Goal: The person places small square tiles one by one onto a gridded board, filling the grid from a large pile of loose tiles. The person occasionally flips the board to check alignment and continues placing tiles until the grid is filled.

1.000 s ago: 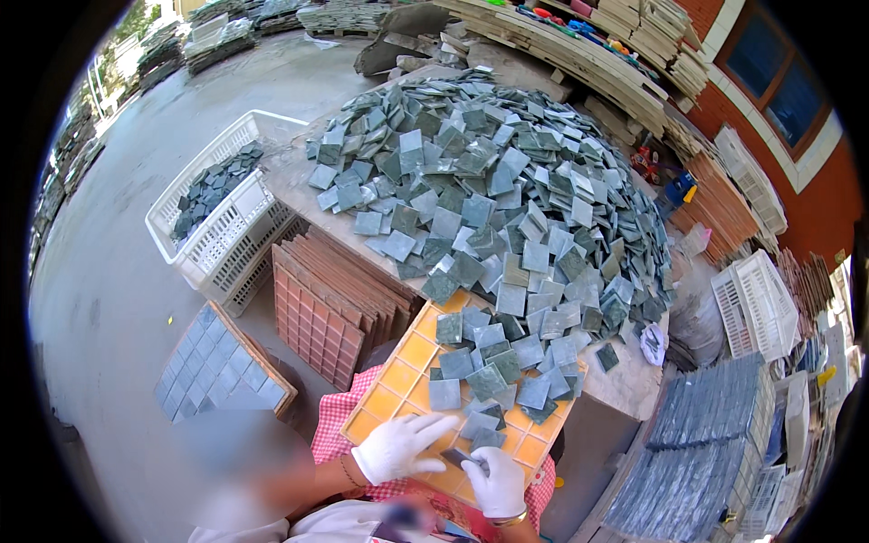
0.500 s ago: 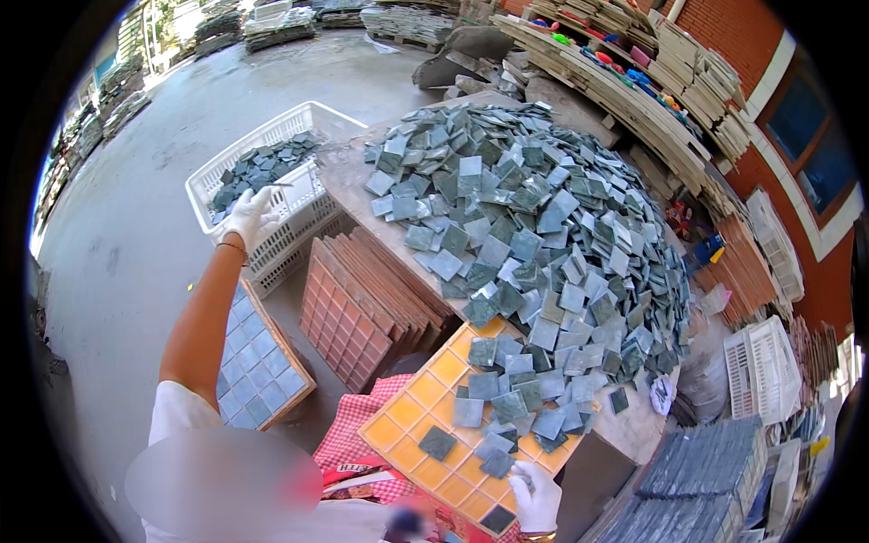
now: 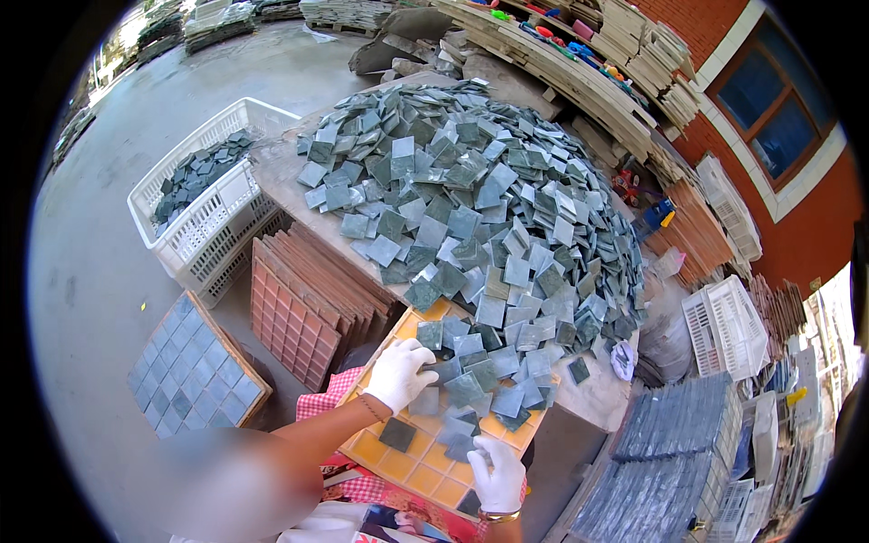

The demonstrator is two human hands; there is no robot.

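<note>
A yellow gridded tray lies tilted across my lap, its far part covered by loose grey-green square stone tiles. My left hand, in a white glove, is over the tray's left side, fingers reaching toward the tiles and nothing visible in them. At the near right edge is my white-gloved right hand, its thumb and fingers bent but apart. Its fingertips are beside a blurred tile; whether they touch it is unclear. One dark tile sits in the grid below my left wrist.
A large heap of tiles covers the table beyond the tray. Left of it stand a white crate with dark tile pieces, a stack of reddish gridded trays and a tile-filled tray. Bundled grey slabs stand at right.
My left hand has come from above the white crate to the yellow tray. My right hand stays at the tray's near right. The whole view has shifted, with surroundings moving left.
</note>
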